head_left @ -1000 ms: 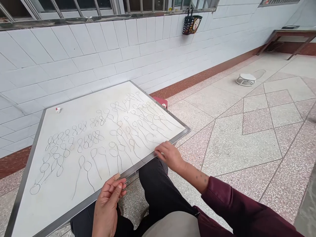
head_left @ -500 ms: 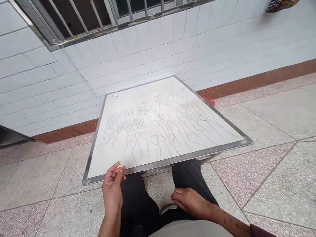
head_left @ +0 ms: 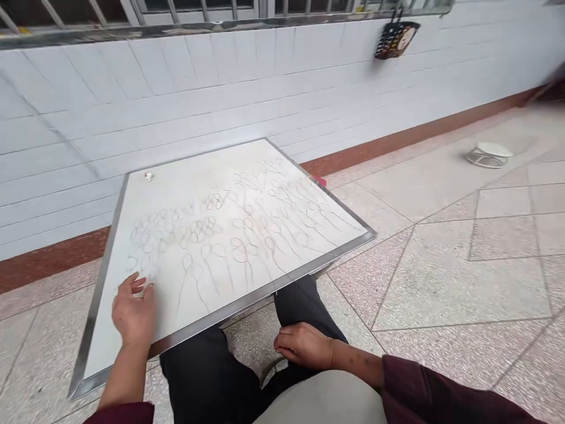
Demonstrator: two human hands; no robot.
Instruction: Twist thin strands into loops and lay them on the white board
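Over the near left part of a white board (head_left: 168, 300) with a metal rim is my left hand (head_left: 135, 309), its fingers apart and curved above the surface, with nothing visible in them. Thin dark looped strands (head_left: 203, 229) lie in rows across the board; some have long loose tails toward the near and right edges. The nearest loops are just beyond my left fingertips. My right hand (head_left: 304, 345) rests on my thigh below the board's near edge, fingers curled in; whatever they may hold is hidden.
A small white and red item (head_left: 149, 176) lies at the board's far left corner. Behind stands a white tiled wall (head_left: 229, 88) with barred windows and a hanging dark bag (head_left: 396, 39). A white stool (head_left: 489, 154) is on the floor at right.
My left hand has moved from the near rim onto the board, and its pinch has opened; the small tan piece it held no longer shows. The view has turned right. My right hand stays on my thigh.
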